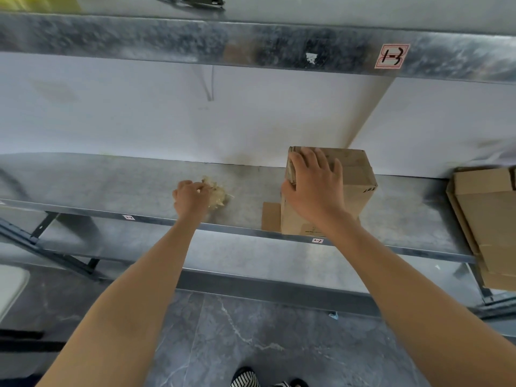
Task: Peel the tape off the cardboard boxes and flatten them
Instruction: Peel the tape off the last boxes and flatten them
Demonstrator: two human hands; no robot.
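A small brown cardboard box (354, 185) stands upright on the metal shelf (117, 185), with one bottom flap (270, 216) lying out to its left. My right hand (312, 185) lies over the box's top left edge, fingers spread on top and thumb down its left side. To the left, a crumpled wad of clear peeled tape (217, 192) sits on the shelf. My left hand (191, 196) is on the wad's near side with its fingers curled against it.
A stack of flattened cardboard (485, 219) lies at the shelf's right end, overhanging the front edge. An upper shelf beam (195, 40) with a red-bordered label runs overhead. A lower shelf and grey stone floor are below, with my striped shoes at the bottom.
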